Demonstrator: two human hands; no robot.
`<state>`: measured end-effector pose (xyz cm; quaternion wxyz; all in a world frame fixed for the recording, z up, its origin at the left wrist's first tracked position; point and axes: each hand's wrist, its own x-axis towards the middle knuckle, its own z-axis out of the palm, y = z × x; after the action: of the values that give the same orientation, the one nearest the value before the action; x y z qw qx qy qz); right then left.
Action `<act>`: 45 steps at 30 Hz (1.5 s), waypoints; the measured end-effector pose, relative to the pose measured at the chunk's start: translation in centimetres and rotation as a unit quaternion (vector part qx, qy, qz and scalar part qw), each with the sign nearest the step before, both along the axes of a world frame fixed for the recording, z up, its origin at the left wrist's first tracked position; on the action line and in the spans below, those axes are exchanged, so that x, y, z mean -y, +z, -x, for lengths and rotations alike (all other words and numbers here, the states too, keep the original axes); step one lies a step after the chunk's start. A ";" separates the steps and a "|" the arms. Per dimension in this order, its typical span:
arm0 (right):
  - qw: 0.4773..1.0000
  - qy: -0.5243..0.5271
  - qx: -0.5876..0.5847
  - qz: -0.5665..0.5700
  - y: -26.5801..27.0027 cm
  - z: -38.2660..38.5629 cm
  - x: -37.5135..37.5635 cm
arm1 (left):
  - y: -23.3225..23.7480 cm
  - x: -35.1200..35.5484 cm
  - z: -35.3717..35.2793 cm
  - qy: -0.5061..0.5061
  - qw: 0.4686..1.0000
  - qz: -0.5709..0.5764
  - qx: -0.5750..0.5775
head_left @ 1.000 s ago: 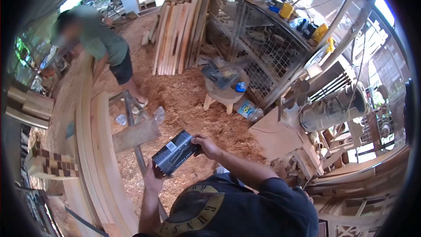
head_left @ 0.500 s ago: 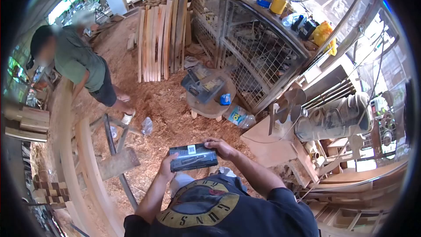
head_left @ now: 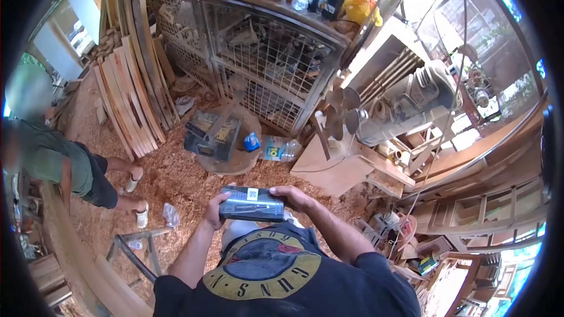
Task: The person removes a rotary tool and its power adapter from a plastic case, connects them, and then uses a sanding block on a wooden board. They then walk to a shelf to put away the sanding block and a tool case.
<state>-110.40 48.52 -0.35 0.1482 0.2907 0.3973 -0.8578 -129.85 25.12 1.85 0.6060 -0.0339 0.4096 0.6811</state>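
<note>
A dark, flat rectangular box (head_left: pixel 252 204) with a grid-patterned face and a white QR label is in front of my chest. My left hand (head_left: pixel 215 210) grips its left end, the thumb lying over the top face. At the upper right corner, my right hand (head_left: pixel 294 197) holds the same box with the fingers curled round its edge. A long shape shows on the box's face, but I cannot make out what it is.
A round wooden stool (head_left: pixel 249 123) bears a black tool case (head_left: pixel 212 135) and a blue packet (head_left: pixel 252 141). Beside it lies a plastic bottle (head_left: pixel 282 149). Planks (head_left: pixel 129 97) lean ahead left. A co-worker in a green shirt (head_left: pixel 56 158) stands at left. A mesh-fronted cabinet (head_left: pixel 264 58) is ahead.
My view has turned to the right, so the stool, cabinet and co-worker appear farther left. The box stays in both hands, now tilted slightly differently.
</note>
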 end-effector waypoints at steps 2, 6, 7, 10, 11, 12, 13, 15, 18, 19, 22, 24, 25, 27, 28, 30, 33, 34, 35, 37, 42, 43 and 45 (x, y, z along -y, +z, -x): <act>0.999 -0.029 -0.017 -0.021 1.9 0.5 0.2 | 0.3 -1.5 2.0 -0.031 0.999 -0.002 -0.025; 0.997 -0.069 -0.032 -0.003 2.8 0.7 -0.5 | -2.0 -4.3 5.2 -0.077 0.995 -0.069 -0.011; 0.997 -0.076 -0.029 -0.014 2.9 0.4 -0.7 | -1.8 -4.8 5.7 -0.088 0.994 -0.062 -0.020; 0.993 -0.107 -0.042 -0.001 2.8 -0.3 -1.3 | -5.8 -5.7 7.6 -0.093 0.993 0.039 -0.055; 0.992 -0.117 -0.050 -0.003 2.9 -0.6 -1.6 | -7.2 -5.9 7.9 -0.071 0.988 0.107 -0.088; 0.990 -0.128 -0.057 -0.006 2.9 -0.8 -2.0 | -8.3 -6.0 8.2 -0.050 0.976 0.176 -0.119; 0.988 -0.139 -0.063 -0.009 2.8 -1.2 -2.3 | -9.5 -5.8 8.7 -0.050 0.963 0.205 -0.170; 0.990 -0.133 -0.044 -0.023 2.0 -1.8 -3.3 | -12.1 -6.0 9.9 -0.054 0.926 0.262 -0.268; 0.992 -0.120 -0.019 -0.029 0.9 -2.2 -5.5 | -16.3 -6.4 12.0 -0.040 0.855 0.335 -0.394; 0.993 -0.113 -0.016 -0.024 0.5 -2.1 -6.4 | -16.6 -6.5 12.4 -0.041 0.831 0.341 -0.437; 0.993 -0.120 0.003 -0.011 -0.6 -1.6 -8.7 | -16.8 -7.6 14.7 -0.019 0.783 0.363 -0.504; 0.992 -0.129 0.014 -0.005 -2.1 -1.5 -10.4 | -17.1 -8.8 16.0 0.023 0.794 0.383 -0.471; 0.992 -0.123 0.005 -0.001 -1.8 -0.9 -11.1 | -18.6 -9.4 17.3 0.051 0.776 0.395 -0.488; 0.992 -0.123 0.014 -0.005 -1.9 0.0 -12.5 | -20.9 -10.7 20.2 0.069 0.754 0.455 -0.468; 0.992 -0.124 0.019 -0.008 -2.3 0.1 -13.1 | -20.9 -11.3 21.4 0.077 0.743 0.484 -0.457; 0.993 -0.116 0.027 -0.008 -3.5 -0.3 -14.3 | -20.3 -12.5 23.4 0.109 0.733 0.506 -0.441; 0.991 -0.098 0.082 -0.046 -2.7 -1.1 -15.6 | -23.7 -14.0 26.4 0.091 0.696 0.530 -0.476; 0.989 -0.116 0.069 -0.056 -3.7 -1.6 -15.8 | -27.6 -14.3 27.4 0.141 0.676 0.530 -0.493; 0.990 -0.099 0.091 -0.035 -5.9 -3.3 -16.5 | -26.3 -15.1 27.5 0.164 0.679 0.515 -0.496; 0.989 -0.098 0.107 0.004 -5.3 -3.5 -16.9 | -24.5 -16.4 27.7 0.168 0.704 0.555 -0.410; 0.991 -0.074 0.107 0.006 -6.5 -5.0 -18.1 | -26.0 -18.0 29.0 0.136 0.647 0.673 -0.332; 0.992 -0.072 0.105 0.001 -6.4 -5.0 -18.3 | -27.4 -18.2 29.5 0.138 0.635 0.686 -0.326; 0.992 -0.067 0.108 0.006 -6.6 -4.9 -18.9 | -26.1 -18.9 29.6 0.107 0.597 0.700 -0.378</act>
<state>-105.53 67.38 -6.97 0.1340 0.4070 0.3528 -0.8318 -159.47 43.99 -24.20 0.1098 -0.2308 0.9464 0.1975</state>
